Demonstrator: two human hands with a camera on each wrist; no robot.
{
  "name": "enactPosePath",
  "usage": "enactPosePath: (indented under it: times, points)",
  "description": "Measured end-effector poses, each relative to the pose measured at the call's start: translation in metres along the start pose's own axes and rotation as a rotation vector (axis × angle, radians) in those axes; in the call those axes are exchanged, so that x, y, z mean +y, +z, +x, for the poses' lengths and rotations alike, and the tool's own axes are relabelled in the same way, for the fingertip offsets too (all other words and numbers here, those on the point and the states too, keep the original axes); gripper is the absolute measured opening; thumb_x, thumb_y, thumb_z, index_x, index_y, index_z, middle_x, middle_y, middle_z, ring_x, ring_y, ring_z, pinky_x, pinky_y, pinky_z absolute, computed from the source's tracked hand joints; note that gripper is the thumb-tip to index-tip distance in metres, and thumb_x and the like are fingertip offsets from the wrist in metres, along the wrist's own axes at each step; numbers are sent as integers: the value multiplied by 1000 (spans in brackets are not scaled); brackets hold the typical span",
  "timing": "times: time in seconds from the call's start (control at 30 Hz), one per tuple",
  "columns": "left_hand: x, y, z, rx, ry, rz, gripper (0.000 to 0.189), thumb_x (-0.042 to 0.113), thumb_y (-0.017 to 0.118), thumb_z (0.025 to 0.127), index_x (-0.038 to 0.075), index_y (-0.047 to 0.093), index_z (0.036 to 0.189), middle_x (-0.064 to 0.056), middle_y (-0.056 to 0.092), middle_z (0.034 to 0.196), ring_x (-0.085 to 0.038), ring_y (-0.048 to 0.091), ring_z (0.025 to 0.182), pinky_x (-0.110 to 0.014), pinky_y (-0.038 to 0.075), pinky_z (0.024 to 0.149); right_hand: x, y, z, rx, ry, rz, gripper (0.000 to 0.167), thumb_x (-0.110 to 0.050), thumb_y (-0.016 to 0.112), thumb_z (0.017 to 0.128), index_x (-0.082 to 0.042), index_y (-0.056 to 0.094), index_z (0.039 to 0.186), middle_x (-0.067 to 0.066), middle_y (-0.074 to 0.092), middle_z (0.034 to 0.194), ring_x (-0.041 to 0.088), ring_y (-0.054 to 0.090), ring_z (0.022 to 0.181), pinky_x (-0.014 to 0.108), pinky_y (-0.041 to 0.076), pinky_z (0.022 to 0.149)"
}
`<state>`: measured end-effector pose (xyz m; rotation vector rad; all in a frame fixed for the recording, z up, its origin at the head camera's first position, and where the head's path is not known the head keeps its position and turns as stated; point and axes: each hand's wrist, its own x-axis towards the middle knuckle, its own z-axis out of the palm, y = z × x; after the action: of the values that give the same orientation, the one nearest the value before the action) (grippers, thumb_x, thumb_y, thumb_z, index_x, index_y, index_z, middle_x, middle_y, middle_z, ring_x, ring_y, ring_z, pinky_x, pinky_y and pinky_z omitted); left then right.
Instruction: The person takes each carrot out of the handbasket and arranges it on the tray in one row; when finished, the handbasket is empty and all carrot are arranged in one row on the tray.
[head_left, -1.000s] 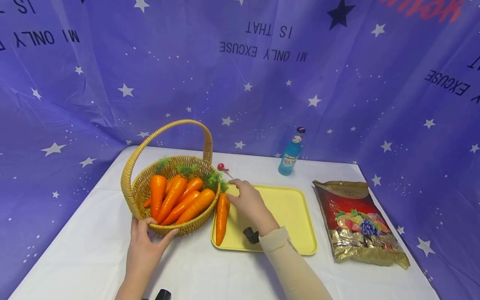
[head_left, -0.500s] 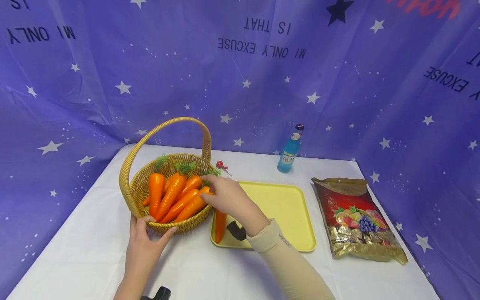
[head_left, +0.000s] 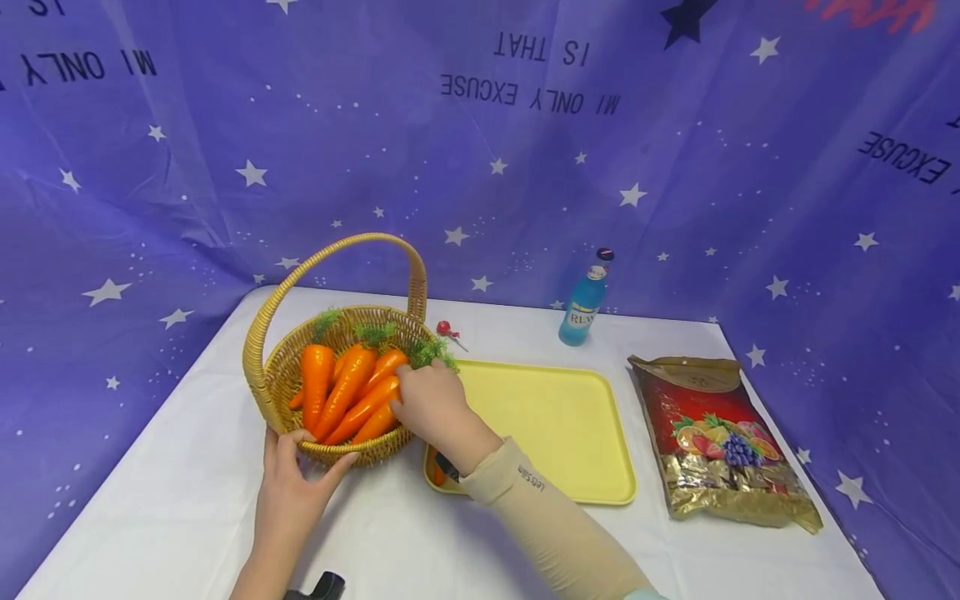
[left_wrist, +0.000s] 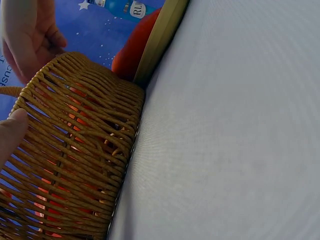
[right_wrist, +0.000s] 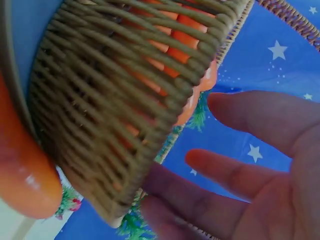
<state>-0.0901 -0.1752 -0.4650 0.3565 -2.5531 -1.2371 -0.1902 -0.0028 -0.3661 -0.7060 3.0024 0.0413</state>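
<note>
A wicker basket (head_left: 378, 454) holding several orange carrots (head_left: 351, 387) with green tops stands at the left of the table. My left hand (head_left: 288, 492) grips its near rim; in the left wrist view the thumb (left_wrist: 12, 132) lies against the weave. Over the basket's right rim reaches my right hand (head_left: 435, 408), fingertips by the rightmost carrot (head_left: 378, 423). The right wrist view shows its thumb and fingers (right_wrist: 225, 172) spread apart, some tips hidden behind the rim. Another carrot (right_wrist: 30, 185) lies on the yellow tray (head_left: 551, 417), mostly covered by my right arm in the head view.
Behind the tray lies a red lollipop (head_left: 446, 329). A blue bottle (head_left: 583, 304) stands at the back, and a red and gold candy bag (head_left: 723, 442) lies at the right. The basket's tall handle (head_left: 262, 333) arches above it. A purple star-printed cloth (head_left: 525, 208) hangs behind.
My right hand has moved left from beside the tray's carrot to over the basket's right rim and the carrots inside. The left hand keeps its hold on the basket.
</note>
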Motion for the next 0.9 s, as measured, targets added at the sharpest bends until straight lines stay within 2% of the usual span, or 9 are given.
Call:
enactPosePath:
  times: [0.03, 0.2, 0.43, 0.57, 0.67, 0.77, 0.9]
  points:
    - [0, 0, 0, -5, -8, 2, 71, 45, 81, 75, 6, 37, 116, -23, -5, 158, -51, 21, 136, -65, 30, 101, -2, 0, 1, 4, 3, -23, 46, -44, 58, 93, -16, 59, 129, 3, 71, 97, 24, 59, 93, 35, 52, 76]
    - [0, -2, 1, -31, -44, 21, 74, 52, 78, 75, 7, 36, 117, -24, -7, 158, -51, 16, 138, -65, 27, 102, -11, 2, 7, -48, 18, -94, 51, -50, 55, 94, -17, 56, 132, 2, 70, 100, 22, 61, 96, 33, 49, 82]
    - [-1, 1, 2, -28, -43, 0, 73, 51, 79, 75, 7, 37, 115, -21, -8, 158, -51, 18, 138, -64, 28, 102, -21, 23, 27, -162, 82, -227, 61, -65, 43, 92, -28, 50, 140, -2, 68, 115, 22, 57, 116, 40, 38, 104]
    - [-1, 1, 1, -31, -41, 1, 73, 50, 79, 75, 7, 37, 116, -21, -8, 158, -51, 17, 138, -65, 28, 102, -24, 28, 34, -173, 103, -219, 65, -66, 42, 92, -29, 43, 146, -1, 68, 116, 22, 61, 106, 38, 46, 93]
    - [0, 1, 1, -34, -45, 11, 74, 51, 78, 75, 7, 36, 116, -22, -8, 158, -51, 17, 138, -64, 28, 102, -25, 31, 39, -164, 128, -170, 65, -64, 46, 92, -29, 40, 147, 1, 69, 108, 21, 65, 91, 35, 52, 77]
    - [0, 1, 1, -33, -48, 17, 74, 52, 78, 75, 7, 36, 116, -21, -8, 158, -50, 17, 138, -64, 28, 102, -24, 33, 44, -144, 151, -96, 61, -59, 51, 92, -31, 41, 146, 2, 69, 102, 21, 64, 81, 35, 53, 65]
    - [0, 0, 1, -26, -37, 16, 73, 50, 79, 75, 7, 36, 116, -20, -8, 159, -50, 20, 138, -63, 29, 102, -23, 36, 48, -125, 163, -12, 56, -54, 55, 93, -32, 44, 144, 2, 69, 101, 20, 64, 79, 36, 53, 62]
